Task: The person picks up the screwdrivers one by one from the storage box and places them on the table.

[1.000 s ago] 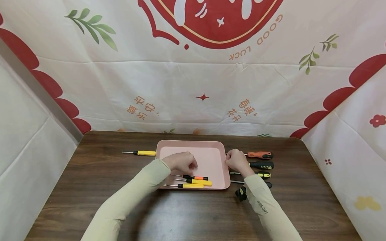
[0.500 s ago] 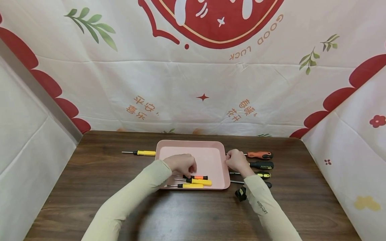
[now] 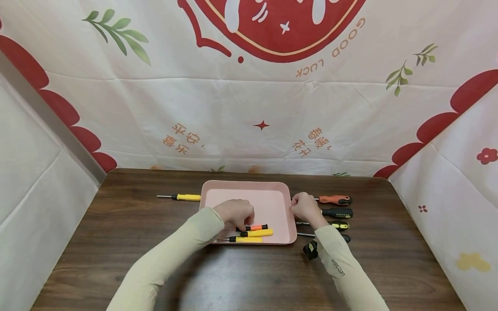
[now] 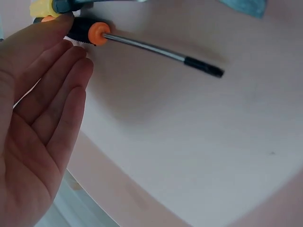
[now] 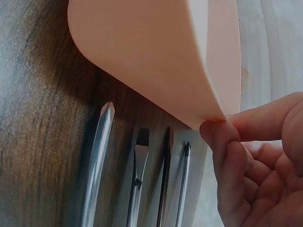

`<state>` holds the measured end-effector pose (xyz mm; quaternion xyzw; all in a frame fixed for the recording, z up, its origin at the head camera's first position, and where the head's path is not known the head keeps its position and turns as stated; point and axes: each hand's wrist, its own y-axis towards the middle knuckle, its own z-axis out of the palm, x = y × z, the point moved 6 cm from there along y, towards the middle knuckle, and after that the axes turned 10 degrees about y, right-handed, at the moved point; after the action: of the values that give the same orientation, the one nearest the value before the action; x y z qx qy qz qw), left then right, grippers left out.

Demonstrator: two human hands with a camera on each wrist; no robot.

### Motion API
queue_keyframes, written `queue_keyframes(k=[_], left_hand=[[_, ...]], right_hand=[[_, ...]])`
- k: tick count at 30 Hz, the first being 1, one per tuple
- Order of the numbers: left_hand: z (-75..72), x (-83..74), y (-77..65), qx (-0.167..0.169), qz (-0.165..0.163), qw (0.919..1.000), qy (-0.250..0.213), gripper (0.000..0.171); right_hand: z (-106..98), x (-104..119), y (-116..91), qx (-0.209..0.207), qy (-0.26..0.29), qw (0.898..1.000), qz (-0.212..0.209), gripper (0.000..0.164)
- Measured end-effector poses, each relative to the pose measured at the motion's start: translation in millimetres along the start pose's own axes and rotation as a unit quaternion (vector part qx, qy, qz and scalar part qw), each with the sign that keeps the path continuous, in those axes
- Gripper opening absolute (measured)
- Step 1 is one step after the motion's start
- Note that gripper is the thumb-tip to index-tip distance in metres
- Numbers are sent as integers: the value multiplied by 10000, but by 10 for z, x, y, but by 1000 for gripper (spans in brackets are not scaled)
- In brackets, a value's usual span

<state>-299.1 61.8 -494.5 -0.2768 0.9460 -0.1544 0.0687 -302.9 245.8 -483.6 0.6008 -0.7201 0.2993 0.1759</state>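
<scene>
Well, nearest come two pale sleeves [image 3: 167, 259], reaching over the dark wooden table [image 3: 241, 280] toward the pink tray [image 3: 272, 203]. Just off the tray's near right corner sits a small black object [image 3: 311, 249] with a yellow mark. Inside the tray, along its near side, two yellow screwdrivers [image 3: 258, 233] lie side by side, shafts pointing to the tray's left. Just beyond them, also in the tray, is the orange-and-black screwdriver [image 3: 257, 227]. The left hand [image 3: 236, 212] is over the tray, thumb and forefinger pinching that screwdriver's black handle, the other fingers fairly straight; the silver shaft, dark at its tip, sticks out past them.

To the tray's right, four more screwdrivers [image 3: 337, 213] lie one beyond another, tips just beside the tray: the nearest black-handled and partly hidden by a sleeve, the farthest orange-red. The right hand [image 3: 308, 210] pinches the tray's right rim between thumb and forefinger, its remaining fingers curled. Off the tray's left side lies another yellow screwdriver [image 3: 189, 197], handle toward the tray. Beyond the tray, behind the table, hangs a white cloth [image 3: 233, 108] printed with red shapes, green leaves and orange lettering.
</scene>
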Motion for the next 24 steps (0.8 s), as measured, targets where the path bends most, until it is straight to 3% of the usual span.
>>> queue_keyframes(k=[6, 13, 24], left_hand=[[8, -4, 3, 47, -80, 9999, 59, 19], [47, 1, 1, 120, -109, 9996, -233, 14], [61, 13, -8, -39, -121, 9992, -389, 16]], right_hand=[[6, -7, 5, 1, 0, 10000, -15, 16], [11, -13, 6, 13, -7, 10000, -7, 15], [10, -11, 5, 18, 13, 10000, 25, 14]])
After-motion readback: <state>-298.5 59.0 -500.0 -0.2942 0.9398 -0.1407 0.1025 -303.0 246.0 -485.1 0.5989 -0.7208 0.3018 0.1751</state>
